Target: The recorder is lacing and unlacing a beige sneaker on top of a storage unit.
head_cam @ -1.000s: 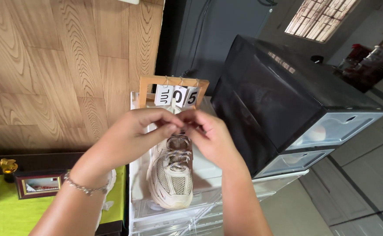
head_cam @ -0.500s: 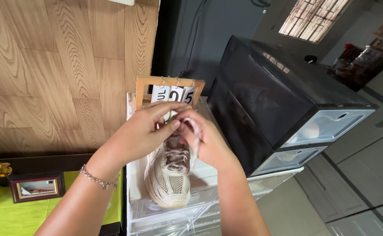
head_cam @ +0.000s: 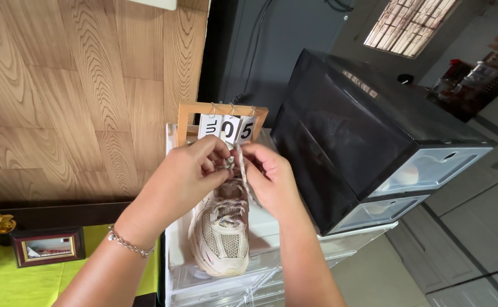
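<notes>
A beige mesh sneaker [head_cam: 221,234] stands on top of a stack of clear plastic shoe boxes [head_cam: 215,284], toe toward me. Both my hands meet over its tongue. My left hand [head_cam: 186,176] pinches a speckled shoelace [head_cam: 239,162] from the left. My right hand [head_cam: 269,179] grips the same lace from the right, holding a loop upright between the fingers. The laces run criss-cross down the shoe below my hands. A thin bracelet circles my left wrist.
A wooden flip calendar [head_cam: 221,122] stands just behind the shoe. Black shoe boxes with clear fronts [head_cam: 368,148] are stacked to the right. A wood-grain wall [head_cam: 72,91] is at the left, with a green-covered table [head_cam: 21,278], a framed picture [head_cam: 47,246] and a small gold ornament [head_cam: 0,223].
My hands have shifted the lace about above the tongue; the long strand that hung down beside my right hand is now drawn up into a short upright loop.
</notes>
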